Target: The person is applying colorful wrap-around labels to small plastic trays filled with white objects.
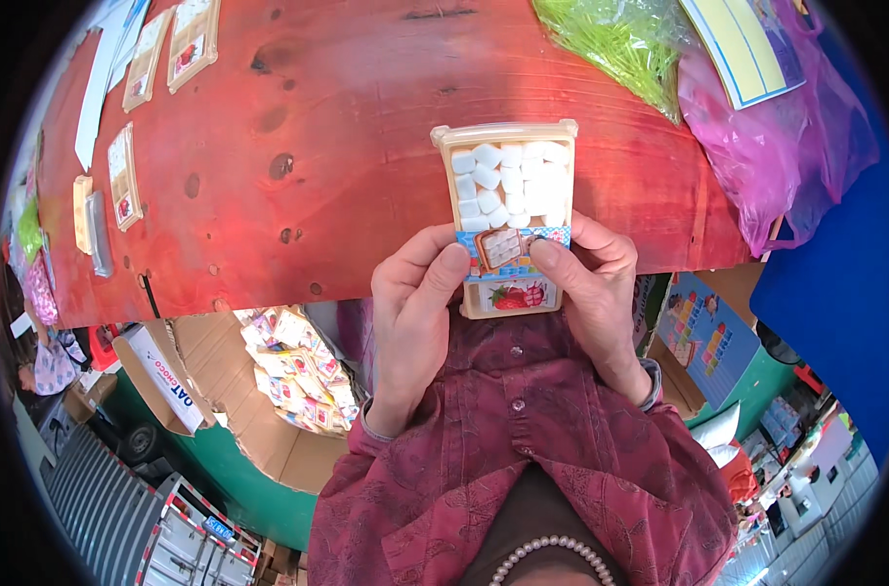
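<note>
Left hand (412,314) and right hand (599,293) grip the tray (503,132) either side of the band (508,252); even pressure should probably keep it straight and uncreased.

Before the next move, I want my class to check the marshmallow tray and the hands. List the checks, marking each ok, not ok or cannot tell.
1. Two-handed hold: ok; left hand and right hand hold the marshmallow tray from either side.
2. Marshmallows visible: ok; the marshmallows fill the upper section, though glare whitens the right side.
3. Label across the tray: ok; the printed label lies below the marshmallows.
4. Label fixed down: cannot tell; its attachment does not show.
5. Strawberry-printed piece present: ok; it shows below the label.
6. Tray sealed: cannot tell.
</note>
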Motion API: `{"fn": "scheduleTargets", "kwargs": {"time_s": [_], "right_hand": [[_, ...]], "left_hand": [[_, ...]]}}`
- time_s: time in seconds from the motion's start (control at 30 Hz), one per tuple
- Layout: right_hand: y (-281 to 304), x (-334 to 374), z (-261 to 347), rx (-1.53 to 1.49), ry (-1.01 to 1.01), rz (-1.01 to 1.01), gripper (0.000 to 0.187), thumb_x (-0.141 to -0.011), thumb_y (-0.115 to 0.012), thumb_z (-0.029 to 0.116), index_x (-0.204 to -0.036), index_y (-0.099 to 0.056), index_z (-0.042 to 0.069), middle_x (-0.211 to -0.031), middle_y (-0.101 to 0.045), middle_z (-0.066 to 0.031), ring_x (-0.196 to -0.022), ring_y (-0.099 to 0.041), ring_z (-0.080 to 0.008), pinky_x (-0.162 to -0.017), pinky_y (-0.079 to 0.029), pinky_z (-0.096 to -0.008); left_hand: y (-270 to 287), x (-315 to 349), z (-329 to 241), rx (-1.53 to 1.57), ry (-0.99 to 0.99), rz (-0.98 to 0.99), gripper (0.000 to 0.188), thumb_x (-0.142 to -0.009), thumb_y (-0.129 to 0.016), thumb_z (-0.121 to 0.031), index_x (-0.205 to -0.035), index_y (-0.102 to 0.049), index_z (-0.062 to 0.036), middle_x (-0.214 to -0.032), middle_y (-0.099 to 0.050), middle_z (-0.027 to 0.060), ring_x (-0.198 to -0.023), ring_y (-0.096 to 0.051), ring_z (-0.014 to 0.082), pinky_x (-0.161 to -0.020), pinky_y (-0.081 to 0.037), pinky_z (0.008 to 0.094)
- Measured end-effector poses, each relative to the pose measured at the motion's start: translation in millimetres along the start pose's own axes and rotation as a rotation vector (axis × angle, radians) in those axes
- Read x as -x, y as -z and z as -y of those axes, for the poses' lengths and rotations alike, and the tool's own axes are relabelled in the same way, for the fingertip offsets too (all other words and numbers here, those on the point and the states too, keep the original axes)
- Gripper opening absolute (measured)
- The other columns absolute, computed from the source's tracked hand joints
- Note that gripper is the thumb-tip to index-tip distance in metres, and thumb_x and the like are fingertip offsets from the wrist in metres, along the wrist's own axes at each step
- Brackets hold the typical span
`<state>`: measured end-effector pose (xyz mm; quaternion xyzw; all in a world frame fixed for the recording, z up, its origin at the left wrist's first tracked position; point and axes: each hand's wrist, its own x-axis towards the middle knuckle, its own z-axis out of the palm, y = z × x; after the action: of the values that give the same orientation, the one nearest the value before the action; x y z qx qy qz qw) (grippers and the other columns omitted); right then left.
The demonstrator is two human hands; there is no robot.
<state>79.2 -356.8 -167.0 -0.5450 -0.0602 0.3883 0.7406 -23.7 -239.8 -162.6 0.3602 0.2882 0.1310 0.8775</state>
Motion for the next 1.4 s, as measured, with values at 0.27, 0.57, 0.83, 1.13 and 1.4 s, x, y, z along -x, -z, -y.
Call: {"fn": "scheduleTargets", "kwargs": {"time_s": [0.27, 0.57, 0.83, 1.13, 1.4], "right_hand": [[0, -2, 1, 0.189, 0.112, 0.038, 0.019, -0.08, -0.061, -0.005, -0.099, -0.062, -0.006, -0.093, -0.063, -0.0059, -0.086, -0.059, -0.01, -0.078, -0.047, -0.0243], [-10, -3, 17, 0.535, 0.162, 0.277, 0.032, -0.071, -0.073, 0.007, -0.099, -0.062, -0.001, -0.072, -0.054, -0.0032, -0.066, -0.052, -0.0076, -0.058, -0.041, -0.0223], [21, -16, 76, 0.956, 0.443, 0.078, 0.02, -0.077, -0.067, 0.008, -0.095, -0.064, -0.001, -0.077, -0.062, -0.0089, -0.07, -0.058, -0.016, -0.062, -0.045, -0.0278], [73, -79, 138, 1.734, 0.874, -0.434, 0.054, -0.072, -0.073, 0.019, -0.119, -0.053, 0.002, -0.119, -0.052, -0.017, -0.111, -0.046, -0.0328, -0.093, -0.038, -0.0402], [99, -109, 112, 1.773, 0.722, -0.387, 0.044, -0.083, -0.064, 0.023, -0.117, -0.053, -0.002, -0.12, -0.051, -0.0205, -0.11, -0.049, -0.0348, -0.093, -0.039, -0.037]], "left_hand": [[-8, -4, 5, -0.155, -0.102, -0.106, 0.023, -0.085, -0.057, 0.0, -0.107, -0.053, 0.006, -0.099, -0.063, 0.0101, -0.087, -0.059, 0.0103, -0.075, -0.046, 0.0219], [9, 4, -3, 0.073, -0.197, -0.164, 0.028, -0.078, -0.054, 0.007, -0.106, -0.052, 0.0064, -0.099, -0.063, 0.0132, -0.087, -0.062, 0.017, -0.082, -0.048, 0.0287], [126, 69, -44, -0.121, -0.407, -0.327, 0.03, -0.089, -0.053, -0.017, -0.114, -0.044, -0.003, -0.098, -0.056, 0.0085, -0.087, -0.056, 0.0161, -0.074, -0.05, 0.0317], [269, 216, -34, 0.021, -0.447, -0.936, 0.041, -0.093, -0.043, -0.023, -0.124, -0.041, 0.0047, -0.121, -0.051, 0.0153, -0.106, -0.053, 0.0219, -0.093, -0.044, 0.0382], [322, 189, 63, -0.767, -0.019, -1.413, 0.038, -0.082, -0.062, -0.019, -0.112, -0.057, 0.0025, -0.094, -0.06, 0.0073, -0.089, -0.053, 0.015, -0.08, -0.04, 0.0285]]}}
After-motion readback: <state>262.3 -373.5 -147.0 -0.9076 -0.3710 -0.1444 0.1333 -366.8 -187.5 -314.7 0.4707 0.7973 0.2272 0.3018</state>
